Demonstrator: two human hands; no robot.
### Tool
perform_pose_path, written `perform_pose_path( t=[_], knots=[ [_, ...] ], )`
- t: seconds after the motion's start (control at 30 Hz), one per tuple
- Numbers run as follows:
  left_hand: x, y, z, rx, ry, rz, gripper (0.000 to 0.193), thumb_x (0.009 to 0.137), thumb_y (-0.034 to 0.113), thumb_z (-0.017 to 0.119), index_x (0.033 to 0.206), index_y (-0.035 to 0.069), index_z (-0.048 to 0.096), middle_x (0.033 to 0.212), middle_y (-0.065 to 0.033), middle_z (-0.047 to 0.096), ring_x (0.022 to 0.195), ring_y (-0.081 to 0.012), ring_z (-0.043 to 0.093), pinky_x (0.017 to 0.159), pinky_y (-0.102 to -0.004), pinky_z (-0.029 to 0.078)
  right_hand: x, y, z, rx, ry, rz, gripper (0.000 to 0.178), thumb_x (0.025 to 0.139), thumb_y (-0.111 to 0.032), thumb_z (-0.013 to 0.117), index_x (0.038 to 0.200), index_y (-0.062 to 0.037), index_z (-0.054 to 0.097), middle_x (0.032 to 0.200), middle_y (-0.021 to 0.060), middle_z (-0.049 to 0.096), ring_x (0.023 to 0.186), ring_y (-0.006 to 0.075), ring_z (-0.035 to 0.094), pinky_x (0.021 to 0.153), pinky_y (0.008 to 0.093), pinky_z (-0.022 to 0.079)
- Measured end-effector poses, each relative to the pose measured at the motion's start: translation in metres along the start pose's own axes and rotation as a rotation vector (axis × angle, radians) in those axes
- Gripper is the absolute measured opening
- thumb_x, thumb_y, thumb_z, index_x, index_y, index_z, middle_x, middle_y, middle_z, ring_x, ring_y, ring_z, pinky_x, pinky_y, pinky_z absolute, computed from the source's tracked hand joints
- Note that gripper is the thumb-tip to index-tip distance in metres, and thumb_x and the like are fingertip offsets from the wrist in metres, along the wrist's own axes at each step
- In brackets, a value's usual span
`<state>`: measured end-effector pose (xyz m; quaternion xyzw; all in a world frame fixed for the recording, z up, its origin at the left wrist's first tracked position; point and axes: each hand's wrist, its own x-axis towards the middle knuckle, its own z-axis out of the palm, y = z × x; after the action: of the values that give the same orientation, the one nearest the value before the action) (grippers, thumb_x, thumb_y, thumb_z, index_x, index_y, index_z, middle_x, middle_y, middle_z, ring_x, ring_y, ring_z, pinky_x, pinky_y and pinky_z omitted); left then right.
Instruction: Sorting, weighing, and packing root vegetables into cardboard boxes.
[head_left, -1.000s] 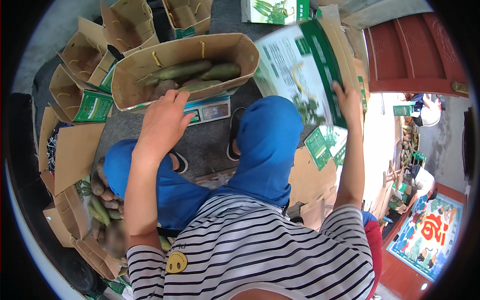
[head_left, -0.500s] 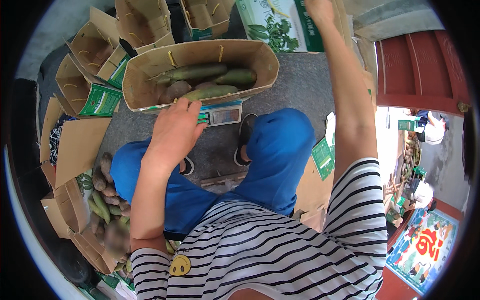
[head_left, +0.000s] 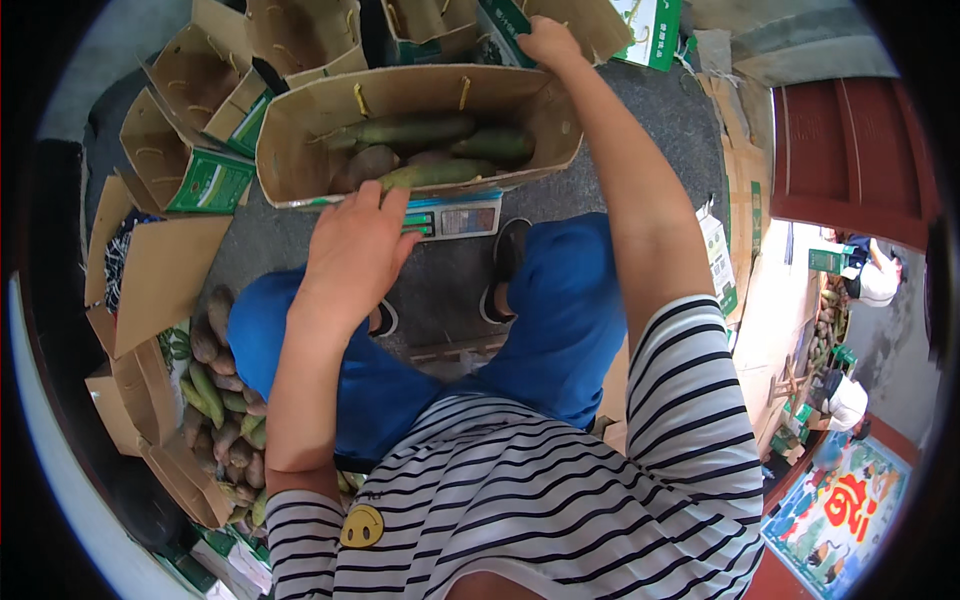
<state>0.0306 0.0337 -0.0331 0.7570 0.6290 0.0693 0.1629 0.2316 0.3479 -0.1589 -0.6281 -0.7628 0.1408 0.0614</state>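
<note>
scale [head_left: 470,221]: partly hidden by carton [head_left: 412,96] | held box [head_left: 597,24]: cut by top edge | distant pile [head_left: 826,318]: too small to tell

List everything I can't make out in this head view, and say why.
All in the head view:
Carton in the right hand: cut off by the upper edge.
Bottom of the wide box: hidden by its vegetables and near wall.
Most of the scale: covered by the wide box.
Left shoe: mostly hidden by forearm and trouser leg.
Co-workers: hands too small.
</note>
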Motion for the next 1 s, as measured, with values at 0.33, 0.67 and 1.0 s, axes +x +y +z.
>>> perform_pose_path(
  t=[0.33, 0.67, 1.0],
  knots=[
    [0.002, -0.015, 0.001, 0.090, 0.116, -0.075, 0.031, 0.083, 0.019, 0.060, 0.111, 0.005, 0.054, 0.098, -0.0133, 0.058, 0.090, -0.0336, 0.058, 0.073, -0.0420, 0.048, -0.088, -0.045, -0.101, -0.122, 0.145, -0.439, 0.027, 0.081, -0.023, 0.057, 0.097, -0.0009, 0.060, 0.091, 0.0228, 0.063, 0.090, 0.0381, 0.060, 0.077, 0.0453, 0.047],
    [0.016, -0.014, 0.005, 0.060, 0.330, -0.120, 0.027, 0.087, 0.022, 0.056, 0.110, 0.007, 0.056, 0.099, -0.0128, 0.059, 0.089, -0.0338, 0.059, 0.073, -0.0413, 0.048, -0.212, -0.099, -0.079, -0.014, 0.032, -0.778, 0.021, 0.084, -0.024, 0.058, 0.093, -0.0063, 0.062, 0.079, 0.0113, 0.065, 0.079, 0.0289, 0.064, 0.067, 0.0407, 0.051],
    [0.017, -0.018, -0.002, 0.125, 0.383, -0.127, 0.031, 0.086, 0.023, 0.058, 0.112, 0.005, 0.056, 0.101, -0.0138, 0.059, 0.093, -0.0329, 0.058, 0.074, -0.0413, 0.047, -0.205, -0.089, -0.055, -0.194, -0.155, -0.637, 0.024, 0.087, -0.025, 0.055, 0.102, -0.0070, 0.061, 0.089, 0.0126, 0.065, 0.089, 0.0295, 0.062, 0.075, 0.0404, 0.050]
  ],
)
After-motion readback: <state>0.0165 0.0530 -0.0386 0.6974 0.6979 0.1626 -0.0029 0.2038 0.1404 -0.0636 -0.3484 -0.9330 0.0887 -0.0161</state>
